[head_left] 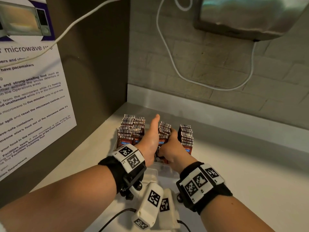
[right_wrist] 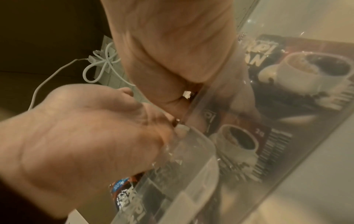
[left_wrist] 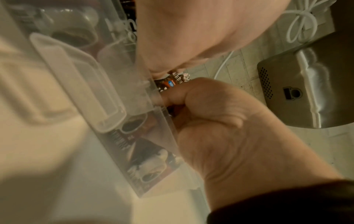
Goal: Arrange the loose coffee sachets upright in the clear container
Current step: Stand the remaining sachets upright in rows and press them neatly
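A clear container point(head_left: 161, 166) stands on the white counter, with rows of brown coffee sachets upright in it. My left hand point(head_left: 150, 139) stands edge-on between the left rows of sachets point(head_left: 132, 129) and the middle row, thumb pointing up and fingers reaching down inside. My right hand point(head_left: 173, 148) grips the middle bundle of sachets point(head_left: 164, 129) from the near side. Another row of sachets point(head_left: 185, 134) stands to its right. In the left wrist view, the right hand point(left_wrist: 229, 128) curls round sachets at the container wall point(left_wrist: 114, 91). The right wrist view shows the left hand point(right_wrist: 86, 136) at the container rim point(right_wrist: 191, 166).
A dark side panel with a microwave poster point(head_left: 33, 97) closes the left. Tiled wall behind carries a looping white cable point(head_left: 168, 52) and a steel dispenser point(head_left: 250, 17) overhead. White marker-tagged devices point(head_left: 150, 203) lie at the front edge. The counter point(head_left: 250, 164) extends right.
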Action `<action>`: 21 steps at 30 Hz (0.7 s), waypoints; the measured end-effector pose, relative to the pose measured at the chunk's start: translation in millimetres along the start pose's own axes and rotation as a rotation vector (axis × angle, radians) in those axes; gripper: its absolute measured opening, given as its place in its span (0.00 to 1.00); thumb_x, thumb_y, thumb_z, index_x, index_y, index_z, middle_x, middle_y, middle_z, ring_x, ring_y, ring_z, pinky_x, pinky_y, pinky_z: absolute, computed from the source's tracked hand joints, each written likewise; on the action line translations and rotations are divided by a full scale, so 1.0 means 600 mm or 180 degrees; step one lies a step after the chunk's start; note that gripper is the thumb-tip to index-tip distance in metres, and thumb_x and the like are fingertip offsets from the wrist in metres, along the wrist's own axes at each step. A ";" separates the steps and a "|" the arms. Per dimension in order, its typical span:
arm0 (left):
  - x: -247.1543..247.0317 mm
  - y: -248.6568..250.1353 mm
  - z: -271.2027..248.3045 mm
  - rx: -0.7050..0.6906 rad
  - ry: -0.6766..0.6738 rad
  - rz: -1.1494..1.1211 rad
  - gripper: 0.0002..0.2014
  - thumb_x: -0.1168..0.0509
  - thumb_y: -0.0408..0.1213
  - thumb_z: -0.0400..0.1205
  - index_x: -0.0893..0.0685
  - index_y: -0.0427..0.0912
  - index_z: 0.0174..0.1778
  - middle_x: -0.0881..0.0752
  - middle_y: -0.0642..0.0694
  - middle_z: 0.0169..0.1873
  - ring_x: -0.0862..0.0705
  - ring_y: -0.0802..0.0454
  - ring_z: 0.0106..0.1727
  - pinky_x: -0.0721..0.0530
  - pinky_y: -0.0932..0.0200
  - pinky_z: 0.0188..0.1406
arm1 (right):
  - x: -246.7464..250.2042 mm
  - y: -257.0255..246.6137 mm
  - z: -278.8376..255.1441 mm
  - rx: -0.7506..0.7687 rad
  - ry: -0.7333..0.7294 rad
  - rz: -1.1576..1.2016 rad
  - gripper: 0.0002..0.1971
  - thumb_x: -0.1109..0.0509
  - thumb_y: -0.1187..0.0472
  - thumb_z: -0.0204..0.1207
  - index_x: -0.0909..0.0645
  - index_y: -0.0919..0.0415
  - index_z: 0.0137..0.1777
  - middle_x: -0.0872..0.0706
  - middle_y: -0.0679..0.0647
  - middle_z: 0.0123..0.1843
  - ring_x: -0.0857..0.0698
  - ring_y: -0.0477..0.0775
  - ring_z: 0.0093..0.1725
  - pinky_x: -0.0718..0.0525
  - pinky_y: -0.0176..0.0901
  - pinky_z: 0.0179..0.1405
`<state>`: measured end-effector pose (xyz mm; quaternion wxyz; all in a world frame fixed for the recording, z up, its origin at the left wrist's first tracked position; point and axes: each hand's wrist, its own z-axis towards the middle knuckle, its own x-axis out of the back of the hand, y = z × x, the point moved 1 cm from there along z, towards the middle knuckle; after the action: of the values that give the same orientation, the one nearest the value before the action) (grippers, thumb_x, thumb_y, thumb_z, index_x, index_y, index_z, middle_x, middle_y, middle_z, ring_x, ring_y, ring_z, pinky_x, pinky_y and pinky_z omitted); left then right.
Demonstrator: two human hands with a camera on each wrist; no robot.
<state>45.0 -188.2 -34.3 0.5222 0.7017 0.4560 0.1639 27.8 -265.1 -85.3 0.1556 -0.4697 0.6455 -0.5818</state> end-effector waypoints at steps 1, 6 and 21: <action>0.001 -0.001 0.002 0.0081 -0.0064 0.0036 0.31 0.55 0.60 0.86 0.33 0.46 0.80 0.31 0.49 0.79 0.33 0.53 0.78 0.38 0.59 0.55 | -0.001 0.000 0.001 0.0008 -0.0010 -0.0005 0.44 0.38 0.79 0.72 0.52 0.49 0.82 0.19 0.58 0.59 0.16 0.59 0.56 0.16 0.48 0.40; -0.004 -0.007 0.024 -0.0038 -0.0074 0.0065 0.33 0.54 0.65 0.84 0.43 0.56 0.84 0.37 0.53 0.82 0.36 0.51 0.81 0.37 0.57 0.61 | -0.005 -0.001 -0.001 0.0028 0.0007 -0.0049 0.49 0.30 0.70 0.75 0.60 0.46 0.84 0.24 0.53 0.72 0.21 0.58 0.67 0.20 0.58 0.66; -0.008 -0.003 0.000 -0.0048 -0.0185 0.0000 0.16 0.54 0.59 0.87 0.25 0.57 0.55 0.29 0.65 0.58 0.20 0.55 0.59 0.28 0.60 0.45 | 0.000 -0.005 -0.010 0.0031 0.0256 -0.0107 0.43 0.34 0.72 0.77 0.58 0.52 0.83 0.23 0.54 0.64 0.22 0.57 0.61 0.20 0.52 0.62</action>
<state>41.9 -192.0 -34.7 0.5405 0.7022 0.4394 0.1470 24.4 -261.0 -80.8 0.1220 -0.4559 0.6404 -0.6059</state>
